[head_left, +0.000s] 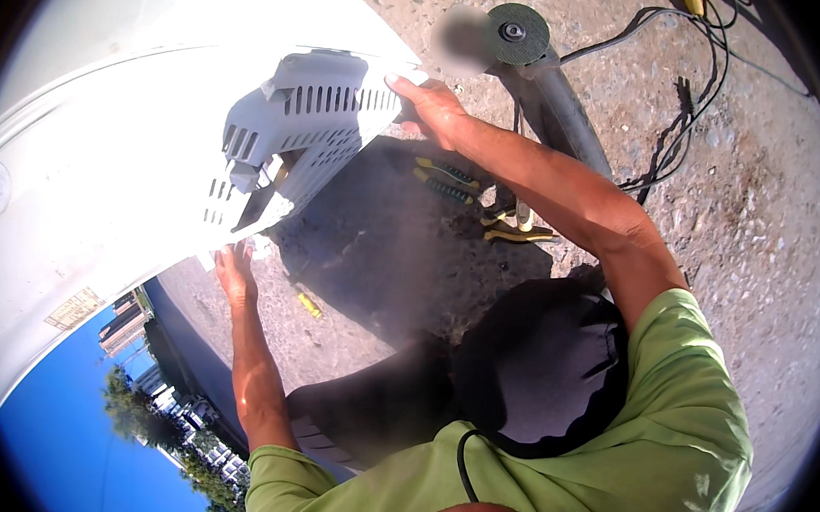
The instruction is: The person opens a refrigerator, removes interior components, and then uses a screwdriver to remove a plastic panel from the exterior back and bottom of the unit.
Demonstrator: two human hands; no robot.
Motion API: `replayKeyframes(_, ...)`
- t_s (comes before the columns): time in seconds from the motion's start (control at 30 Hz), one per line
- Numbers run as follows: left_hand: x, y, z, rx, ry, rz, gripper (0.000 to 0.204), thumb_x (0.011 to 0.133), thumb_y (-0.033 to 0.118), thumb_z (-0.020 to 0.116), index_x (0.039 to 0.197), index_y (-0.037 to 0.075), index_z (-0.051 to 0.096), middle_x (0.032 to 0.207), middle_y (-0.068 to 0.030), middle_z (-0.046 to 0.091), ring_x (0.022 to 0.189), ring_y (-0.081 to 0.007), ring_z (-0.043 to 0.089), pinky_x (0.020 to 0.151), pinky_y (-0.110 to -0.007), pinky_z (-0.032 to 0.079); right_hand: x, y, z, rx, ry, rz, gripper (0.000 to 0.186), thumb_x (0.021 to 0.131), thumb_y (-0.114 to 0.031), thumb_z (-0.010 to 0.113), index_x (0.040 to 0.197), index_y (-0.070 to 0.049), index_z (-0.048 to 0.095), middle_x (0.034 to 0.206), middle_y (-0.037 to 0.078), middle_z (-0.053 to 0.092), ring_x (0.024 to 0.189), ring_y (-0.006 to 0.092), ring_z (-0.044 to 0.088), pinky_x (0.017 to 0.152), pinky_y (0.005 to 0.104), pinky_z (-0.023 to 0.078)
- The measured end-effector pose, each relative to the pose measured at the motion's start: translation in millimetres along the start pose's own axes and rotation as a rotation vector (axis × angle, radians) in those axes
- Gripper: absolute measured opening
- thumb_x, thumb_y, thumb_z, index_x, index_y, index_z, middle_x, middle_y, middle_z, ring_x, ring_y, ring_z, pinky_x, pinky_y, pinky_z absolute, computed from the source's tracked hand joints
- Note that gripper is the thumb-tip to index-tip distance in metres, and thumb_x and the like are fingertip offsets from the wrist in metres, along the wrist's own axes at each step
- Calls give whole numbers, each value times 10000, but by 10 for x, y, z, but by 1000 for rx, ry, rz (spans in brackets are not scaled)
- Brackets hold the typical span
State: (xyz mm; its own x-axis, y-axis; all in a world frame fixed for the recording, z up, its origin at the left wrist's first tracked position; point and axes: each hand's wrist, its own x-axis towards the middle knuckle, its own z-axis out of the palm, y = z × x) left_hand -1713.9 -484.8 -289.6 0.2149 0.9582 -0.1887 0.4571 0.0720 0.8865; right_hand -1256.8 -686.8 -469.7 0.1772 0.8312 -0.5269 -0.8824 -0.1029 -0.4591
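Observation:
A white slotted plastic cover [321, 91] with a raised, vented hump sits at the end of a large white appliance body [98, 143]. My right hand [432, 110] grips the cover's far right corner, thumb on top and the other fingers hidden underneath. At the near lower corner, my left hand [234, 272] has its fingertips against the edge. Its fingers are partly hidden there, so its grip is unclear. Through a gap below the hump a small brownish part and a pale wire show, too little to name.
An angle grinder's disc [518, 35] lies on rough ground beyond my right arm, near a black cable [645, 22]. Several pliers [447, 185] with yellow-and-dark handles lie below my right forearm. A small yellow tool [309, 306] rests right of my left wrist.

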Motion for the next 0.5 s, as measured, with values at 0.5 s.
replayKeyframes(0.5,-50,34,70,107,60,34,751,967,512,587,1461,-3,354,1447,-179,441,1317,-376,480,1033,-488,410,25,-208,160,25,72,-100,478,884,-364,749,1070,64,644,888,71,664,635,106,536,464,255,354)
